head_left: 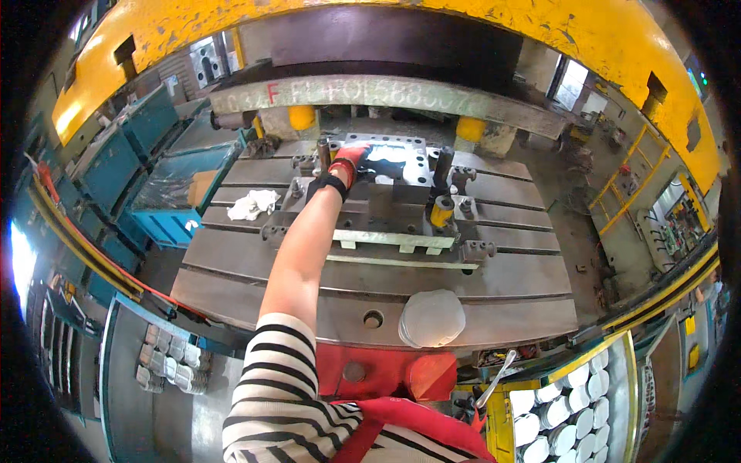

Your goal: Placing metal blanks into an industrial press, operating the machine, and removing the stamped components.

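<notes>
While I reach over the bed: my striped sleeve point(282, 363) and red apron point(380, 414) fill the near edge, and my right hand is out of view.
Yellow bin point(502, 428): close on my right; it holds pale round discs point(562, 413) in several stacks, set side by side in rows.
Tray point(174, 420): low on my left, grey inside with a blue rim; small stacks of rounded metal pieces point(174, 359) stand bunched together in its far part.
Loose discs point(432, 318): a pale pile lying flat on the near edge of the bed point(231, 258), outside both containers.
Die point(390, 204): mid-bed, clamped down, well beyond the loose discs; a bright plate point(401, 157) shows on top.
Left hand point(351, 157): at the die's left side, next to the bright plate, past a black wristband point(333, 184); I cannot tell whether my fingers are spread or pinching something.
Cloth point(253, 204): white, crumpled on the bed, left of the die.
Crate point(162, 226): blue, beyond the bed's left edge; clear film and brown cardboard point(202, 187) lie inside.
Blue bins point(150, 119): farther left, behind the crate; their contents are too small to tell.
</notes>
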A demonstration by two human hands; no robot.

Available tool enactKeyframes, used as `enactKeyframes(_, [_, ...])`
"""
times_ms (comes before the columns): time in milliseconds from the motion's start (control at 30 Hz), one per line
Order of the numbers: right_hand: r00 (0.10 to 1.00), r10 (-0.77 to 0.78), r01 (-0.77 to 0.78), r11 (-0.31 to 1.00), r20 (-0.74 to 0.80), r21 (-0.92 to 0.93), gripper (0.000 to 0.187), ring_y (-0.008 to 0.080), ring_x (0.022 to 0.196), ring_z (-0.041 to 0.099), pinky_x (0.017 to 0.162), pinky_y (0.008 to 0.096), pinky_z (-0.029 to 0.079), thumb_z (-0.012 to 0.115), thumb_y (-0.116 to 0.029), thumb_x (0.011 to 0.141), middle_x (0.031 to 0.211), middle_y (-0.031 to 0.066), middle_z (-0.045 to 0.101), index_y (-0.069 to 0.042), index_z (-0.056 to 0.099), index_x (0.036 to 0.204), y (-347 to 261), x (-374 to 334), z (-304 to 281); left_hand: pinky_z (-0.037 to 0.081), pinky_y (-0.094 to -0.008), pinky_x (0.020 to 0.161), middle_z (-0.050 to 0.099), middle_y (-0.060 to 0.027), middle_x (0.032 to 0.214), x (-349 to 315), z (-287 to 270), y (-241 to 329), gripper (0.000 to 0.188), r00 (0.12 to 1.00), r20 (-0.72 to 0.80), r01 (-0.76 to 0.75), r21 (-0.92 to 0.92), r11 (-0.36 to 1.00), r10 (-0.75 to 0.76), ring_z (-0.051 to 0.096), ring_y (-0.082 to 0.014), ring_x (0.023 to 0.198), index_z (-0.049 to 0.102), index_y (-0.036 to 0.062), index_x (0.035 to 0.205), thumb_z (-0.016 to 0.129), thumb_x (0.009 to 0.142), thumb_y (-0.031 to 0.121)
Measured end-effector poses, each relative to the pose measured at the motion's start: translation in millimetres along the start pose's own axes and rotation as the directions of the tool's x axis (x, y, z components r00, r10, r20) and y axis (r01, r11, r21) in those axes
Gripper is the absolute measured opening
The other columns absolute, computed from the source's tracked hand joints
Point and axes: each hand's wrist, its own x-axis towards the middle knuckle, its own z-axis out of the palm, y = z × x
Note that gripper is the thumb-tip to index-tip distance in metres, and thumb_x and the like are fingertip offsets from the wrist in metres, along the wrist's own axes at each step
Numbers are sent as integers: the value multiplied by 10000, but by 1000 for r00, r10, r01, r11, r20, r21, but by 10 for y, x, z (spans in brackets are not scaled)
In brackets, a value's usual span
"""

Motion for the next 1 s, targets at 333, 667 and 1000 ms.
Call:
enactKeyframes(333, [849,59,-16,996,525,-87,475,143,625,507,556,264,411,594,-300,796,832,83,559,-24,471,1162,-1076,-936,1107,454,-261,673,621,-14,839,-989,-27,911,297,881,-393,-359,-194,913,263,559,-115,740,580,63,996,601,704,13])
enactKeyframes(667, [595,73,220,943,800,-249,526,86,374,393,325,237,302,453,-472,851,675,47,533,-71,457,1191,-1179,-1005,1836,416,-232,381,593,-60,739,-3287,-612,131,194,946,-138,118,-697,708,-293,551,-154,452,538,41,996,535,813,106])
enactKeyframes(1000, [698,263,161,849,667,-503,533,93,346,359,327,248,260,435,-470,852,597,60,525,-36,479,1157,-1221,-1131,1798,527,-324,586,588,-93,890,-3557,121,-1166,223,805,-117,262,-809,526,-581,589,-210,687,537,9,1035,526,820,66])
